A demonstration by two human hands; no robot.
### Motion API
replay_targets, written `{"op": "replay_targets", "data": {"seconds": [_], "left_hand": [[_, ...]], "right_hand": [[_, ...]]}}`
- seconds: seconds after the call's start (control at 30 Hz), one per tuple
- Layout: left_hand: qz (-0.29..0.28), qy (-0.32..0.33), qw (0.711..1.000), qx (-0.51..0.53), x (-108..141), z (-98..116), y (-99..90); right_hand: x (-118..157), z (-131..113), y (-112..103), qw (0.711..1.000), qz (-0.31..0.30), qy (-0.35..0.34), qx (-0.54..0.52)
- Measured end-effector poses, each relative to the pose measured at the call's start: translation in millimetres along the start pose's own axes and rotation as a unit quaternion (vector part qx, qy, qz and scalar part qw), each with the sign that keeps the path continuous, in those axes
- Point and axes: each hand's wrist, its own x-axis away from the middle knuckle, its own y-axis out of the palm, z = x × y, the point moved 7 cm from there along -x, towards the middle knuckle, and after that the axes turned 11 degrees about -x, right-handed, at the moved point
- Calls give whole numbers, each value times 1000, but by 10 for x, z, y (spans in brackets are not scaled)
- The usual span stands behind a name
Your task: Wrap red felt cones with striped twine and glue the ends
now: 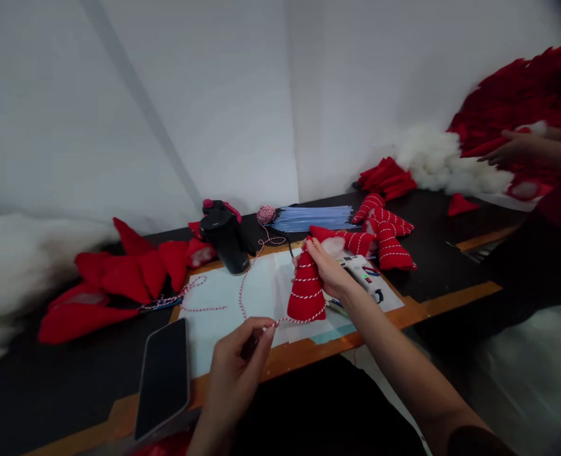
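My right hand grips a red felt cone wound in a spiral with red-and-white baker's twine. The twine runs from the cone's base to my left hand, whose fingers pinch it along with a small dark item I cannot make out. A loose length of the twine crosses the white paper sheet up to a twine ball at the table's back. Several twine-striped red felt cones lie just beyond my right hand.
A black smartphone lies at the front left, and a black tumbler stands behind the paper. Red felt pieces, blue strips and a white device surround it. At right, a co-worker's hand is near white stuffing.
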Motion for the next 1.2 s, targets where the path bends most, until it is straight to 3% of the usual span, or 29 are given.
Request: {"op": "replay_targets", "data": {"seconds": [0.13,0.23,0.33,0.43,0.57,0.7,0.8,0.87,0.97,1.2], "left_hand": [[30,-44,998,36,-23,-174,-37],[48,-28,998,28,4,-117,-79],[76,16,997,-19,22,-1,-65],[85,89,986,-110,-14,102,74],[87,190,954,-216,-91,185,285],[137,278,912,-269,-93,291,315],[146,308,892,-296,-83,339,322],[155,302,895,-291,-87,337,302],[162,247,921,-255,-122,268,251],[109,134,967,-186,-197,18,271]], "right_hand": [[62,-30,110,998,-46,33,-11],[75,-38,121,998,-49,27,-10],[95,-29,152,998,-54,10,-8],[141,-14,216,998,-65,2,-4],[209,1,284,997,-71,11,6],[243,18,306,997,-72,23,7],[256,36,319,997,-75,28,2],[263,42,325,997,-73,28,-2],[269,39,318,998,-60,26,-10],[227,47,279,996,-69,43,-36]]}}
